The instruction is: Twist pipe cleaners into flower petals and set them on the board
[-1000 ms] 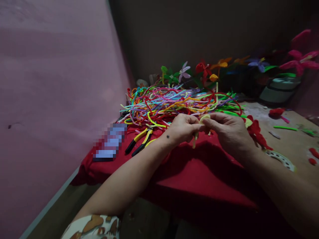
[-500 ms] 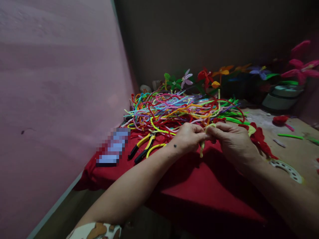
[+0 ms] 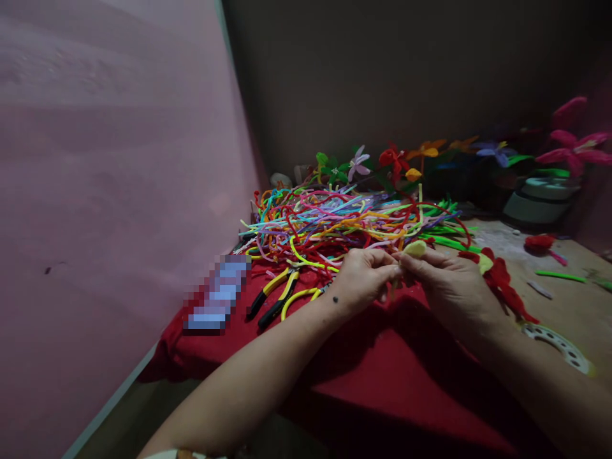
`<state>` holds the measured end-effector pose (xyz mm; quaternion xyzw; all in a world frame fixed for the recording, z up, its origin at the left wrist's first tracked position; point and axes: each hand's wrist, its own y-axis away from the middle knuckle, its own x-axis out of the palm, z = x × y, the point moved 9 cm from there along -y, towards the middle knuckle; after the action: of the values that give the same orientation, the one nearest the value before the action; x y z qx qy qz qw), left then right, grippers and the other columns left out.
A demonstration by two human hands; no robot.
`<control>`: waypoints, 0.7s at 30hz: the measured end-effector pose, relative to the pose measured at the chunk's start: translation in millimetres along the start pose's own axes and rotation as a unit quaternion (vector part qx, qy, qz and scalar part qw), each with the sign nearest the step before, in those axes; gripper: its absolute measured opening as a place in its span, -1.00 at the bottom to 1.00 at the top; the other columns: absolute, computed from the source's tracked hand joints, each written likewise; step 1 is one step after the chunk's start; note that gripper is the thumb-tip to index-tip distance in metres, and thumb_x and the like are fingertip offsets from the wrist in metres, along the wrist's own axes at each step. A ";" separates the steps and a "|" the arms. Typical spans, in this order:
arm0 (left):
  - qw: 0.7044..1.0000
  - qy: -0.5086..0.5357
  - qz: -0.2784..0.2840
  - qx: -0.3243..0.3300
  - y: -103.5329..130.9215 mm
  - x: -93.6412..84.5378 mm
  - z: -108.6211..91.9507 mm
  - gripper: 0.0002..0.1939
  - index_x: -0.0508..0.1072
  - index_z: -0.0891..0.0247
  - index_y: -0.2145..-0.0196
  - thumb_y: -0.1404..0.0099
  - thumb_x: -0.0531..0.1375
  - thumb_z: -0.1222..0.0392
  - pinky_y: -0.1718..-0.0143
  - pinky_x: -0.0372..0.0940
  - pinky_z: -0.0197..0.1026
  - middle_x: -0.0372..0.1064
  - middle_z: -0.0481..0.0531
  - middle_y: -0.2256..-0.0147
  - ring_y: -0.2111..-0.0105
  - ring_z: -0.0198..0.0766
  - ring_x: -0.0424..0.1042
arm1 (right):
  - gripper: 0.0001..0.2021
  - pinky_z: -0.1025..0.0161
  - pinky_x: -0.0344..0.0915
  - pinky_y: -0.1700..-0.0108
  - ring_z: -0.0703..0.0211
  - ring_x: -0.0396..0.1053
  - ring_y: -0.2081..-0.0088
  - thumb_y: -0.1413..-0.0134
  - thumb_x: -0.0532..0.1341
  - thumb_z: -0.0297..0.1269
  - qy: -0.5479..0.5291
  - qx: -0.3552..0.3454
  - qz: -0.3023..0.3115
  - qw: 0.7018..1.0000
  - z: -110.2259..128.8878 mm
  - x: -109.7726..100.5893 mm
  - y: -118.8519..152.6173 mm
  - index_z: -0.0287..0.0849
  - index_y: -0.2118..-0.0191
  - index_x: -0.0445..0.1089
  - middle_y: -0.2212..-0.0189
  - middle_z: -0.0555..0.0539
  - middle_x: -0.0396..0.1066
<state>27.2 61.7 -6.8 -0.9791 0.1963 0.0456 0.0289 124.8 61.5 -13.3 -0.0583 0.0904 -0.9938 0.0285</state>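
The fingertips of the left hand (image 3: 366,274) and the right hand (image 3: 449,287) meet above the red cloth (image 3: 382,357), both pinched shut on a pale yellow pipe cleaner (image 3: 415,248). Its upper end is bent into a small rounded loop that shows just above the right thumb; the rest of the stem runs down between the two hands and is mostly hidden by them.

To shape such a piece well, the person would likely do best to keep the pinch close to the bend, one hand anchoring while the other turns, so the wire folds cleanly and the fuzzy pile is not crushed.

The pipe cleaner looks soft, thin and pliable, lighter in colour than most others nearby. Just behind the hands lies a tangled heap of coloured pipe cleaners (image 3: 335,220). Yellow-handled pliers (image 3: 275,296) rest on the cloth to the left, and finished flowers (image 3: 396,159) stand along the wall.
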 end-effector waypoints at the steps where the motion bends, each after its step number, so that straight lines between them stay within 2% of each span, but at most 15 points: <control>1: 1.000 -0.017 0.002 -0.001 -0.6 0.8 1.9 -0.83 0.35 0.36 0.56 -0.11 0.12 0.22 0.73 0.07 -0.40 0.24 -0.11 0.65 0.77 -0.50 0.16 | -0.79 0.33 0.13 0.42 0.29 0.21 0.48 0.15 0.28 -0.17 0.026 -0.003 -0.013 1.000 2.2 -2.5 1.2 -0.22 0.55 0.36 0.57 0.02 0.27; 4: 0.990 -0.126 -0.007 0.060 -1.2 -0.7 -4.3 -0.85 0.40 0.32 0.47 -0.16 0.10 0.21 0.60 0.19 -0.37 0.32 -0.08 0.58 0.66 -0.44 0.28 | -0.75 0.35 0.11 0.47 0.31 0.19 0.52 0.15 0.27 -0.14 0.093 -0.001 -0.062 0.994 8.7 -12.4 4.9 -0.23 0.58 0.33 0.60 0.02 0.26; 6: 0.961 -0.235 -0.025 0.146 2.6 -1.0 -17.2 -0.85 0.43 0.29 0.43 -0.18 0.09 0.22 0.44 0.24 -0.35 0.39 -0.04 0.49 0.50 -0.38 0.36 | -0.74 0.35 0.10 0.50 0.31 0.18 0.54 0.14 0.26 -0.13 0.112 0.004 -0.073 0.991 10.5 -15.2 5.7 -0.23 0.57 0.33 0.62 0.01 0.27; 9: 0.877 -0.416 -0.054 0.235 13.0 4.7 -30.0 -0.82 0.41 0.30 0.40 -0.22 0.02 0.28 0.36 0.23 -0.30 0.41 0.02 0.40 0.39 -0.31 0.38 | -0.76 0.36 0.10 0.52 0.32 0.18 0.56 0.12 0.24 -0.14 0.131 0.002 -0.070 0.989 9.7 -14.4 4.5 -0.23 0.55 0.33 0.63 0.01 0.28; 12: 0.777 -0.571 -0.060 0.256 20.1 16.7 -30.3 -0.79 0.35 0.33 0.34 -0.24 -0.06 0.29 0.48 0.19 -0.26 0.39 0.07 0.43 0.45 -0.24 0.38 | -0.76 0.38 0.06 0.58 0.35 0.13 0.61 0.15 0.24 -0.15 0.131 0.011 -0.083 0.988 4.0 -15.8 2.6 -0.23 0.57 0.31 0.67 0.03 0.25; 13: 0.757 -0.599 -0.058 0.254 21.1 20.0 -29.2 -0.79 0.33 0.34 0.33 -0.24 -0.08 0.29 0.52 0.17 -0.25 0.38 0.08 0.44 0.47 -0.23 0.38 | -0.74 0.38 0.05 0.60 0.36 0.11 0.63 0.17 0.25 -0.13 0.121 0.020 -0.088 0.989 0.8 -16.5 1.9 -0.23 0.58 0.30 0.69 0.04 0.23; 14: 0.748 -0.612 -0.057 0.249 21.6 21.7 -28.4 -0.80 0.32 0.34 0.32 -0.24 -0.09 0.29 0.54 0.15 -0.26 0.37 0.07 0.45 0.49 -0.24 0.38 | -0.73 0.38 0.04 0.61 0.37 0.10 0.65 0.20 0.26 -0.11 0.105 0.029 -0.092 0.990 -2.6 -17.1 1.2 -0.23 0.59 0.29 0.71 0.05 0.20; 17: 0.753 -0.611 -0.069 0.234 22.1 20.7 -29.0 -0.83 0.28 0.32 0.33 -0.24 -0.08 0.28 0.57 0.12 -0.27 0.37 0.04 0.46 0.51 -0.26 0.38 | -0.67 0.37 0.06 0.64 0.37 0.10 0.68 0.28 0.29 -0.05 0.049 0.062 -0.085 0.993 -13.6 -15.9 -0.7 -0.22 0.60 0.26 0.73 0.06 0.19; 21: 0.740 -0.623 -0.064 0.246 24.4 24.0 -29.9 -0.86 0.27 0.32 0.33 -0.21 -0.07 0.29 0.61 0.08 -0.27 0.36 0.03 0.45 0.53 -0.26 0.36 | -0.65 0.38 0.09 0.65 0.36 0.13 0.67 0.37 0.34 -0.05 0.006 0.097 -0.083 0.992 -23.4 -15.1 -0.2 -0.23 0.56 0.29 0.70 0.05 0.24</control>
<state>42.2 27.9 19.6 -0.7015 0.0758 0.5936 0.3869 136.9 66.9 -37.7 -0.0564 -0.0115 -0.9971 -0.0488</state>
